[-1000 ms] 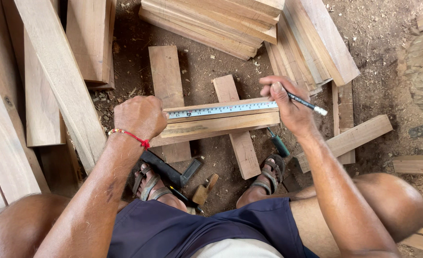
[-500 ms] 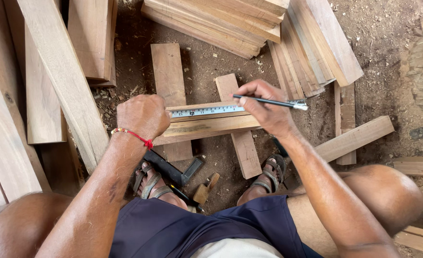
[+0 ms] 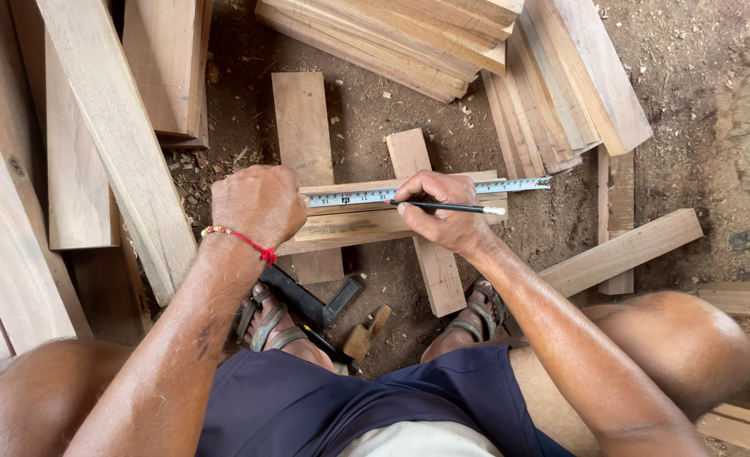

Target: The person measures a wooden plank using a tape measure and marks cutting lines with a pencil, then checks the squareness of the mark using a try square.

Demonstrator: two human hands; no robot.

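— Where is the plank [image 3: 366,222] laid?

— Across two boards on the dirt, with a tape measure [image 3: 430,192] stretched along its far edge.

— And the hands?

— The tape's left end is pinned under the fisted left hand [image 3: 259,203]; a pencil [image 3: 447,206] is pinched in the right hand [image 3: 443,211].

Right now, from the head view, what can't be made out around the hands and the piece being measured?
- Left end of the tape measure: hidden under the left hand.
- Tip of the pencil: covered by the fingers of the right hand, so any mark on the wooden strip cannot be seen.
- Tape markings: too small to tell.
- Dark tool near the feet: partly behind the left forearm.
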